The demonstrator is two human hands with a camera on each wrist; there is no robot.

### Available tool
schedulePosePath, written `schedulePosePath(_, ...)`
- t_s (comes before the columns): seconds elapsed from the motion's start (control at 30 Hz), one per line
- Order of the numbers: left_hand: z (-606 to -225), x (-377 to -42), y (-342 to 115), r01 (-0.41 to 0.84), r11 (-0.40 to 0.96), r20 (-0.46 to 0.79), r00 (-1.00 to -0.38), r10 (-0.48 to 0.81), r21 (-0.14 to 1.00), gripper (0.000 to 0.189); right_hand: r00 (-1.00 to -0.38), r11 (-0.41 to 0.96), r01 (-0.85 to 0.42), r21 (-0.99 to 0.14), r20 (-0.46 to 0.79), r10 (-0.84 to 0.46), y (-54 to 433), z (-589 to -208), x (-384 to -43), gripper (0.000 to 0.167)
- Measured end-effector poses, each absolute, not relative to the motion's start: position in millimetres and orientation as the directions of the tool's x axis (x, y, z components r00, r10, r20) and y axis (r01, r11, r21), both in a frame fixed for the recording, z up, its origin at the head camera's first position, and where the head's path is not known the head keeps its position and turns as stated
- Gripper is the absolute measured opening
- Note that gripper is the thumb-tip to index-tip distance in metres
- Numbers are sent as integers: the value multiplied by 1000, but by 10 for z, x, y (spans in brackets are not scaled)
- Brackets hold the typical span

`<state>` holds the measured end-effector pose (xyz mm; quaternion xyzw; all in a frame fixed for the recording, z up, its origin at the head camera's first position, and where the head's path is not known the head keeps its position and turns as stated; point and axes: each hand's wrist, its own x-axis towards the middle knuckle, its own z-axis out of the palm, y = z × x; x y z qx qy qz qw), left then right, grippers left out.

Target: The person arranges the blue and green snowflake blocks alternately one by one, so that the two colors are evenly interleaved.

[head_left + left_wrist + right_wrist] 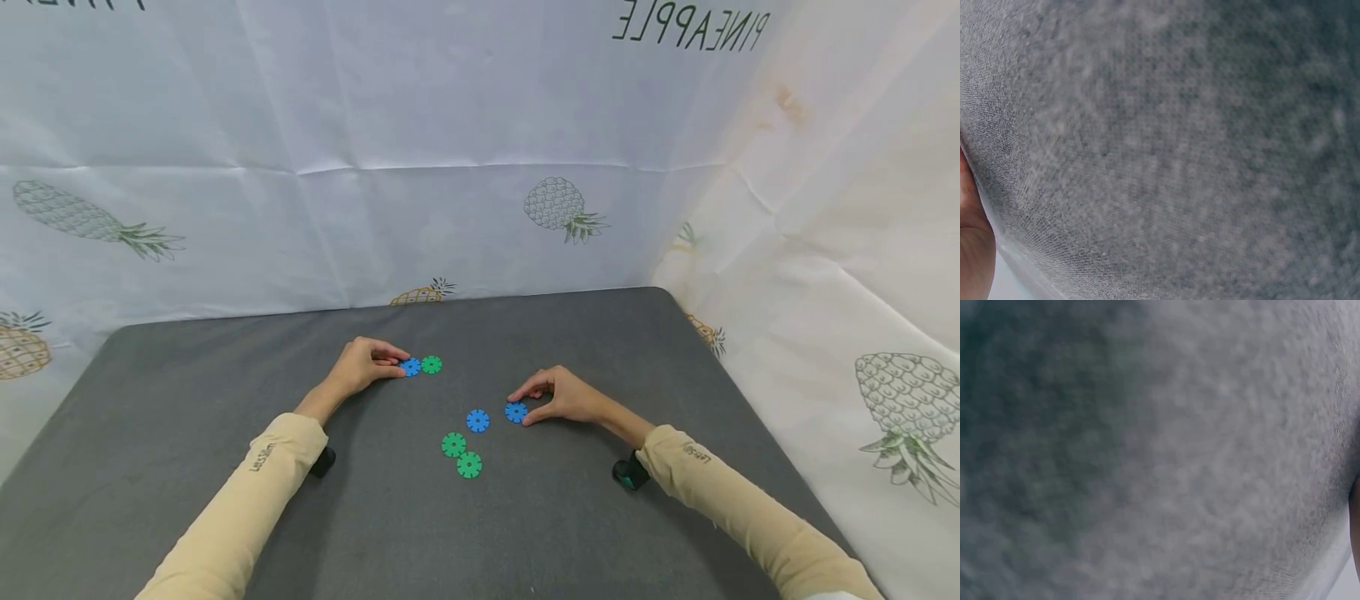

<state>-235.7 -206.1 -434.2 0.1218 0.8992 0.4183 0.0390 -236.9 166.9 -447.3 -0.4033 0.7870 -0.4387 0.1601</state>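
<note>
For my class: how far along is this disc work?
Apparently done: two green discs lie together, untouched. In hand: the left hand pinches one blue disc beside another green disc; the right hand pinches a second blue disc. Probably left: a third blue disc, lying apart.

1. Blue discs (477, 421): look like plastic; flat, smooth faces, evenly coloured, finish matt to faintly satin.
2. Green discs (453, 445), near pair and far single: same apparent plastic, smooth, similar low sheen.
3. Table cover (382, 533): dark grey cloth, matt. Both wrist views show a fine, grainy, slightly rough texture, partly blurred.
4. Far backdrop (450, 108): white cloth, smooth, soft sheen, creased; pineapple motifs printed on it.
5. Right-hand sheet (810, 275): similar smooth printed cloth, creased, creamier in tone.
6. Sleeves (232, 508): beige cloth, matt, wrinkled; dark lettering near cuffs.
7. Right wrist piece (628, 474): dark, plastic-looking, slightly glossy.
</note>
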Motion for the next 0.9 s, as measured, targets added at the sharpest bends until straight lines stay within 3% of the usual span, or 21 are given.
schedulePosePath(0.13, -4341, -2356, -2064, 194, 621, 35, -965, 259, 760, 23, -642, 285, -482, -828, 114, -758, 1678, -4475, -2349, 32)
schedulePosePath(0.37, -4340, -2365, -2063, 193, 620, 31, -965, 262, 760, 23, -707, 212, -270, -939, 44, -706, 1743, -4426, -2352, 32)
schedulePosePath(0.53, -4328, -2365, -2052, 190, 614, 31, -965, 260, 766, 23, -725, 205, -261, -943, 51, -686, 1804, -4383, -2372, 33)
schedulePosePath(0.9, -4346, -2352, -2063, 178, 621, 23, -968, 248, 764, 23, -837, 217, -127, -968, -13, -548, 1842, -4364, -2299, 35)
